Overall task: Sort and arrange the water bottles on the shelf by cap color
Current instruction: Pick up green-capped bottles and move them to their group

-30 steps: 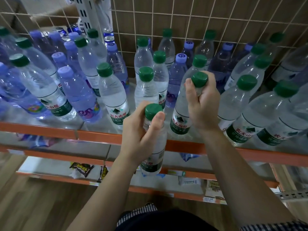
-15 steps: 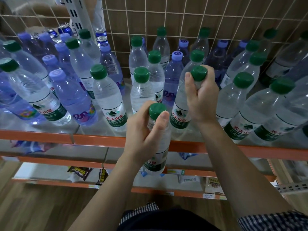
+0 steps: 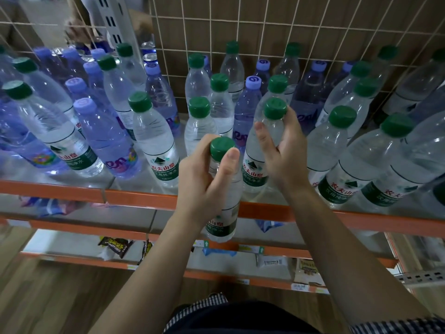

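Clear green-capped bottles and purple-capped bottles (image 3: 106,138) stand mixed on the top shelf (image 3: 134,198). My left hand (image 3: 204,182) is shut around the neck of one green-capped bottle (image 3: 221,227), held in front of the shelf's orange edge, with its base hanging below that edge. My right hand (image 3: 281,153) is curled loosely around the shoulder of a second green-capped bottle (image 3: 255,174) standing at the shelf front, thumb on its left side and fingers behind it. The two held bottles are side by side, almost touching.
A wire grid (image 3: 240,32) backs the shelf. Green-capped bottles (image 3: 337,150) crowd the right side, and a green-capped bottle (image 3: 156,145) stands just left of my hands. Cans (image 3: 149,59) sit at the back. Snack packets (image 3: 115,245) lie on lower shelves.
My right hand has slid down from the cap to the bottle's shoulder and loosened, thumb spread. My left hand has brought its bottle closer to the right-hand bottle.
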`<state>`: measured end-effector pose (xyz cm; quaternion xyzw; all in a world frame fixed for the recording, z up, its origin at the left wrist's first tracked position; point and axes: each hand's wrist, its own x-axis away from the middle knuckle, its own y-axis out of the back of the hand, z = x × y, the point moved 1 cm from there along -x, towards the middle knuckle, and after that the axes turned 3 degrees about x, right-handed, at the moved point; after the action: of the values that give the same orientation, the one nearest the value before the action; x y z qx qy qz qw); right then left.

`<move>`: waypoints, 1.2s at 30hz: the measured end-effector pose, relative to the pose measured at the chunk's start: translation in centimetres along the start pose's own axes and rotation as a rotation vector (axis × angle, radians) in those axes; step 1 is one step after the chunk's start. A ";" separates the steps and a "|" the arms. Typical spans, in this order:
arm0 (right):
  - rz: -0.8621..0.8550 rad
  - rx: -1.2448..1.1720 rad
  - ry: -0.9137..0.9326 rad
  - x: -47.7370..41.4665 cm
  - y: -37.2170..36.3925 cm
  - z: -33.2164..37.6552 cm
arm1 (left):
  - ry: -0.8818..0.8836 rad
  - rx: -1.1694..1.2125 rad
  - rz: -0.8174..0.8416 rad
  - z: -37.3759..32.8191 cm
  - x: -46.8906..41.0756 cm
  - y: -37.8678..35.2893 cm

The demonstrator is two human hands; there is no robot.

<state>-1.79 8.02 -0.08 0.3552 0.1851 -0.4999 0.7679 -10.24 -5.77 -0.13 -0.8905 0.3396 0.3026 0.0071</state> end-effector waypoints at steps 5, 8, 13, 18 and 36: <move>0.009 0.065 -0.036 2.2 0.2 -0.8 | 0.013 -0.021 -0.015 0.3 0.1 -0.2; 0.002 0.037 -0.075 3.9 0.7 -1.3 | 0.005 -0.047 -0.034 0.6 0.5 -0.2; -0.035 0.042 -0.019 7.7 0.9 -1.5 | 0.030 -0.061 -0.084 0.7 1.6 0.3; 0.115 0.057 0.035 9.1 -0.3 -1.3 | 0.037 -0.111 -0.150 0.8 2.4 2.4; 0.333 0.215 -0.163 11.2 -14.9 2.9 | -0.077 -0.072 -0.124 5.7 -3.6 17.6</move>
<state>-10.56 -4.94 -10.63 0.4190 0.0066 -0.4100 0.8101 -26.09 -15.90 0.60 -0.8971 0.2724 0.3478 0.0070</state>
